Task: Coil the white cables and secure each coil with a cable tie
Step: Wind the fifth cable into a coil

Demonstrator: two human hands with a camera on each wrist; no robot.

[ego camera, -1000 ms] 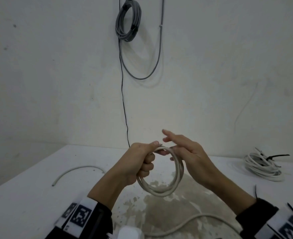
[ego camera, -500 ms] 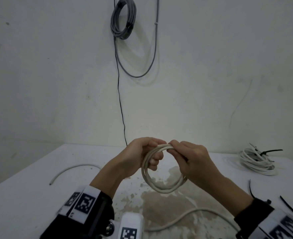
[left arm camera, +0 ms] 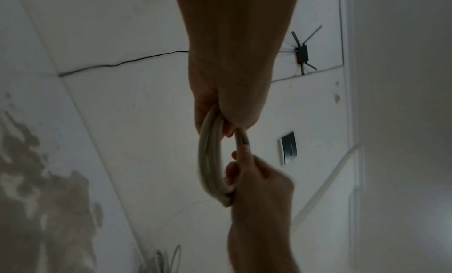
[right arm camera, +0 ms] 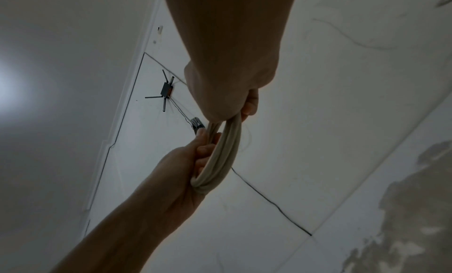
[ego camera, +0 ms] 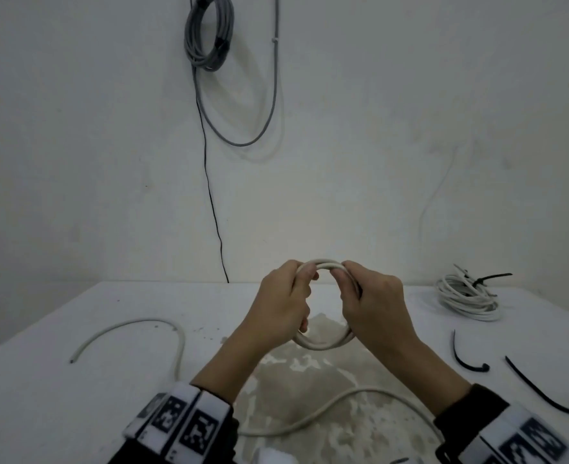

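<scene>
Head view: both hands are raised above the bench (ego camera: 59, 380), holding 1 small coil of white cable (ego camera: 323, 344) upright between them. The left hand (ego camera: 281, 304) grips the coil's left side, fingers curled round the bundled turns. The right hand (ego camera: 373, 306) grips the right side in the same way, its fingers wrapped over the strands near the top. The 2 hands nearly meet at the top of the coil, where a short arc of cable shows between them. The coil's lower arc hangs free below the palms, clear of the bench.

Left wrist view: the coil (left arm camera: 210, 161) shows as several turns lying side by side, clamped in the left hand (left arm camera: 227, 95) at one end and in the right hand (left arm camera: 259, 182) at the other. Right wrist view confirms this: right hand (right arm camera: 229, 87) and left hand (right arm camera: 178, 172) each close round the bundle (right arm camera: 220, 161).

A loose tail of white cable (ego camera: 326, 410) lies on the bench below the wrists, and another length (ego camera: 125, 329) curves across the bench's left part. At the far right of the bench rests a finished coil (ego camera: 467, 298) bound with a black cable tie (ego camera: 490, 277). 2 loose black cable ties (ego camera: 467, 361) (ego camera: 540, 390) lie near the right edge. A grey cable bundle (ego camera: 209, 31) hangs on the wall behind.
</scene>
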